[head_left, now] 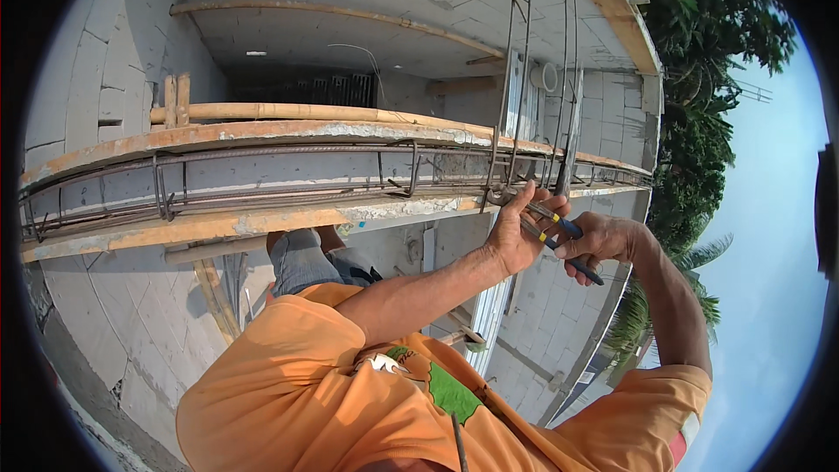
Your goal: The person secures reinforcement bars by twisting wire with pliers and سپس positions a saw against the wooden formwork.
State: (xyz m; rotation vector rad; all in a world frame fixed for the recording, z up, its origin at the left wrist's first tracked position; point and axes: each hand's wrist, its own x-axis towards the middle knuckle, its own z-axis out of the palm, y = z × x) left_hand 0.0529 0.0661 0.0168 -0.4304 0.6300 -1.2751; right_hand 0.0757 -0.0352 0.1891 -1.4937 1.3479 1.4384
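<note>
Lengthwise, orange-brown wooden formwork boards (227, 224) flank a long brown steel rebar cage (160, 185); over its right part, the right hand (605, 238) has its grip clenched on blue-and-yellow-handled metal pincers (550, 242), while the left hand (519, 238) is beside them, its grip unclear.

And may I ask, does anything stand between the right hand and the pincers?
Nothing visible does: the right hand is closed around the pincers at the handles. The left hand is near their metal head, not in between; its exact contact is unclear.
</note>
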